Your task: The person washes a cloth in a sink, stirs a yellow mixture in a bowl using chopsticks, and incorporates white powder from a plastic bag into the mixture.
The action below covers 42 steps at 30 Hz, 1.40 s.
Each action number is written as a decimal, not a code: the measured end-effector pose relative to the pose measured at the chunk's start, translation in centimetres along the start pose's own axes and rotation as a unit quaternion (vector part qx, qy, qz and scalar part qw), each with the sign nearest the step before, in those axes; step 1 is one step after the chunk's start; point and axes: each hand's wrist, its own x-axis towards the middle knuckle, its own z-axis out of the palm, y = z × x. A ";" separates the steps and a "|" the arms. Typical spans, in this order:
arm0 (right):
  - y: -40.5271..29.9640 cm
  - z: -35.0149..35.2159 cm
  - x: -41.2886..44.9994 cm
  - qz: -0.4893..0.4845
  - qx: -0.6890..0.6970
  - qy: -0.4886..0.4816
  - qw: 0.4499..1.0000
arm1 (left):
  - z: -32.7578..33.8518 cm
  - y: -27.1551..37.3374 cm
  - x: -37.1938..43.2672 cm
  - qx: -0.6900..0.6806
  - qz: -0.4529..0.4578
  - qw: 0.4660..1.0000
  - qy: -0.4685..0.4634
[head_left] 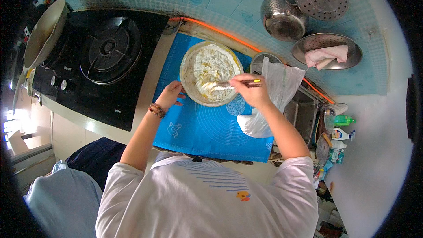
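Note:
A round mixing bowl (185,87) stands on the blue silicone baking mat (198,132). Inside it lies a lumpy mix of white flour and yellow wet streaks (214,62). My left hand (172,94) is at the bowl's near left side, thumb by the rim and fingers against the outer wall. Over the bowl's right rim, my right hand (251,89) grips dark brown chopsticks (251,82). Their lower ends are coated and blurred by motion, down in the mix. A clear plastic bag (281,79) with white powder at its bottom lies just right of my right hand, partly behind the forearm.
A black gas stove (109,105) adjoins the mat's left side, with a pan (46,36) on its far burner. A metal sink (299,115) is at the right. Steel pots (284,19) hang on the tiled wall. Another person's light blue garment (66,188) shows at lower left.

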 end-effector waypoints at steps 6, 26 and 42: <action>2.7 3.5 0.4 -0.040 -0.011 -0.062 0.997 | 1.0 -0.3 -0.4 -0.014 -0.005 1.000 -0.003; 5.3 -1.6 -0.9 0.018 -0.072 -0.027 0.997 | 1.7 -0.4 -1.3 0.018 0.007 0.997 0.080; 1.9 -0.8 3.0 0.008 -0.161 -0.238 0.958 | 2.4 -2.2 1.8 0.075 0.134 0.975 0.161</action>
